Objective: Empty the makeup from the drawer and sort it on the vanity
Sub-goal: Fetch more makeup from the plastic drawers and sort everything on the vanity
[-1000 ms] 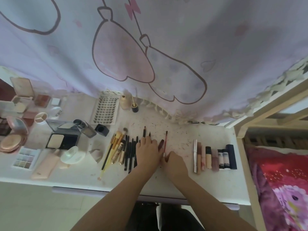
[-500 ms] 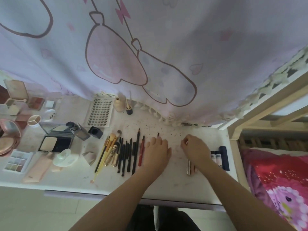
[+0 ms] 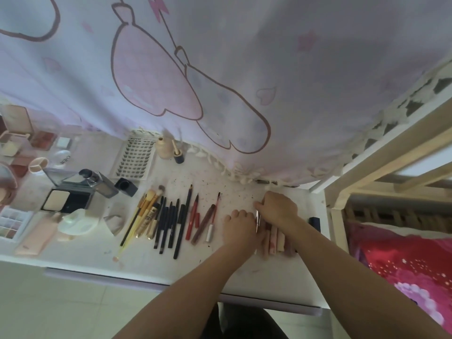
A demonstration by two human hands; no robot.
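Right hand: the right hand (image 3: 277,207) is lying knuckles-up over the far ends of a row of pink and beige lipstick tubes (image 3: 275,241) near the right end of the white vanity top (image 3: 281,282), its fingers curled down at a slim silver tube (image 3: 258,220); whether it is pinching that tube or only nudging it, I cannot tell.

Left hand: the left hand (image 3: 241,225) is resting just beside the row on its left, fingers bent loosely against the silver tube; whether it is grasping anything, I cannot tell.

Arms: both bare forearms are reaching in from the near edge, converging on the tubes.

Nearest group: a red pencil (image 3: 193,220), a brown pencil (image 3: 203,226) and a thin red brush with a silver cap (image 3: 213,220) are lying side by side to the left.

Further left: dark liner pencils (image 3: 171,223) and gold-handled brushes (image 3: 143,216) are lining up in parallel.

Far left: an open black powder compact (image 3: 66,200), a pale eyeshadow palette (image 3: 11,222) and a lash tray (image 3: 135,159) are sitting grouped.

Progress: the sorting is looking nearly done, judging by the tidy groups; the tube row seems to be the last being squared up.

Drawer: it is not showing, so what is left inside cannot be judged.
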